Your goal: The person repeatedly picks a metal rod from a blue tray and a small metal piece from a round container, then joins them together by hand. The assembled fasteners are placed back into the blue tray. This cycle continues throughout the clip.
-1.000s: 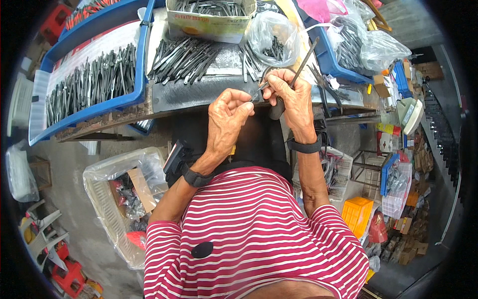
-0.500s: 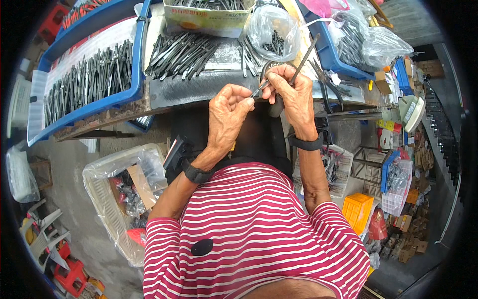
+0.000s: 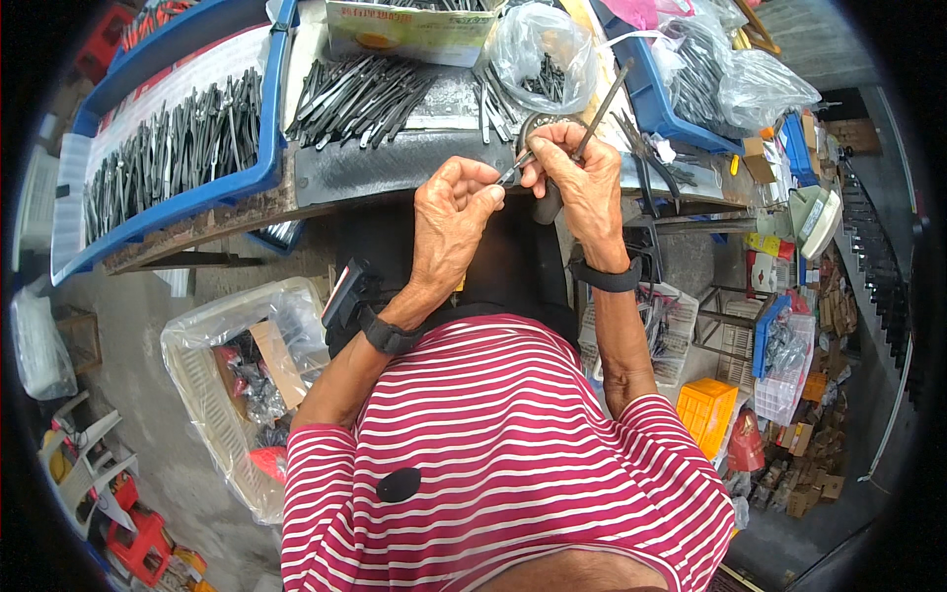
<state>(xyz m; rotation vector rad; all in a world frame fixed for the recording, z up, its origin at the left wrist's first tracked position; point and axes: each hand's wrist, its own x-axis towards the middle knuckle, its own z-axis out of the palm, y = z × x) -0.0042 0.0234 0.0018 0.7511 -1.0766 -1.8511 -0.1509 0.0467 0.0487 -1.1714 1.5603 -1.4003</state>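
Note:
My left hand is closed in a pinch on a small dark metal piece, just past the bench's front edge. Its exact kind is too small to make out. Closed beside it, my right hand grips a thin dark rod-like tool. One end of this tool rises above the knuckles, and a narrow tip meets the metal piece between my hands. Behind the fingers, a round dark object is partly hidden. A pile of thin black metal strips lies on the bench ahead.
Upright black strips fill a blue tray at the left. Farther back stand a cardboard box and a clear bag. Pliers-like tools and another blue tray are at the right. A lined crate sits on the floor.
Both hands stay close together with the same pinch. The view has shifted slightly, and the right fingers and rod have moved only a little.

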